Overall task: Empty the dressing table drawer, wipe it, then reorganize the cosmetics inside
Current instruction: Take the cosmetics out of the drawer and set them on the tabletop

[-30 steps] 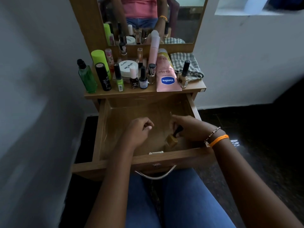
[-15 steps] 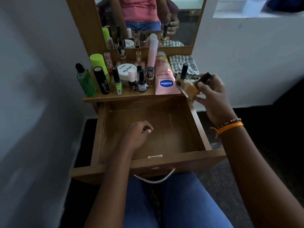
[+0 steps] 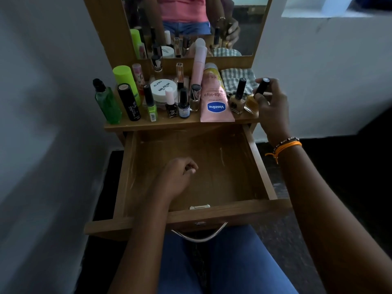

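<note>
Head view: right hand (image 3: 272,107) gripping yellow polish bottle (image 3: 252,101) at tabletop edge, left hand (image 3: 178,177) loosely curled, empty, inside drawer (image 3: 262,166).

Bedroom (mirrored dressing table (image 3: 148,124), cosmetics)

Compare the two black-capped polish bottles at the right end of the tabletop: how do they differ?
The beige polish bottle stands upright and free beside the Vaseline tube; the yellow polish bottle leans, gripped by its cap in the right hand. The yellow one holds a brighter, more golden liquid and sits nearer the table's right edge. Both have tall black caps.
</note>
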`<state>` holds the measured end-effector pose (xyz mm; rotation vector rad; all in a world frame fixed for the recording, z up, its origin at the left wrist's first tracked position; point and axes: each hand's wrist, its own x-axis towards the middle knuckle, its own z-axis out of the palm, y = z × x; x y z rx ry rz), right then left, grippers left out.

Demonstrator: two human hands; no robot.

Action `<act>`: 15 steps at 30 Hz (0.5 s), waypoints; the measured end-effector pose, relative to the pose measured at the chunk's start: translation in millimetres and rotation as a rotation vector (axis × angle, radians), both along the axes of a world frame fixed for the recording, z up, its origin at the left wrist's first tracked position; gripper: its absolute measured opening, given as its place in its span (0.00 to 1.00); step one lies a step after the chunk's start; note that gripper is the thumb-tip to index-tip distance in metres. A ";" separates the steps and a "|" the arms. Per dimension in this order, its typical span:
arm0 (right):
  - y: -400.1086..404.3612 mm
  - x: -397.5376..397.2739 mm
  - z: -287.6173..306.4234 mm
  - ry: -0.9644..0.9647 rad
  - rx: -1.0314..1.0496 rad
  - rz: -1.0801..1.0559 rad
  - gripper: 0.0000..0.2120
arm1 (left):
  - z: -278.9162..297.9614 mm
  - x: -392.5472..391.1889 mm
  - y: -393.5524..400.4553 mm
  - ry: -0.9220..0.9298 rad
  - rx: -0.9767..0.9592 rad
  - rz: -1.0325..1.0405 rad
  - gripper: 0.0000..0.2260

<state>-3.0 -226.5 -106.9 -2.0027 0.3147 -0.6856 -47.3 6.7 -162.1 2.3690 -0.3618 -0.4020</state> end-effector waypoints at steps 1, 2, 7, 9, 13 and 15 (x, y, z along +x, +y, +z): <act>-0.4 -0.3 -0.3 -0.004 0.006 -0.001 0.15 | -0.4 0.3 -0.2 0.005 -0.001 0.003 0.07; -0.9 -0.4 -0.4 -0.007 0.011 -0.002 0.15 | -0.8 0.5 -0.4 0.006 -0.002 0.003 0.07; -2.0 -6.3 -3.1 0.034 0.020 0.014 0.17 | -0.4 0.0 -0.5 0.007 0.000 0.000 0.08; -2.0 -6.8 -3.7 0.084 0.002 0.008 0.16 | 0.1 -0.1 -0.6 0.012 0.008 0.003 0.08; -0.3 -10.5 -3.2 0.078 -0.031 -0.156 0.13 | 1.6 -1.3 -0.1 0.021 0.005 0.009 0.08; 4.3 -19.1 0.4 0.021 0.012 -0.211 0.12 | 1.9 -1.6 -0.1 0.018 0.001 0.006 0.08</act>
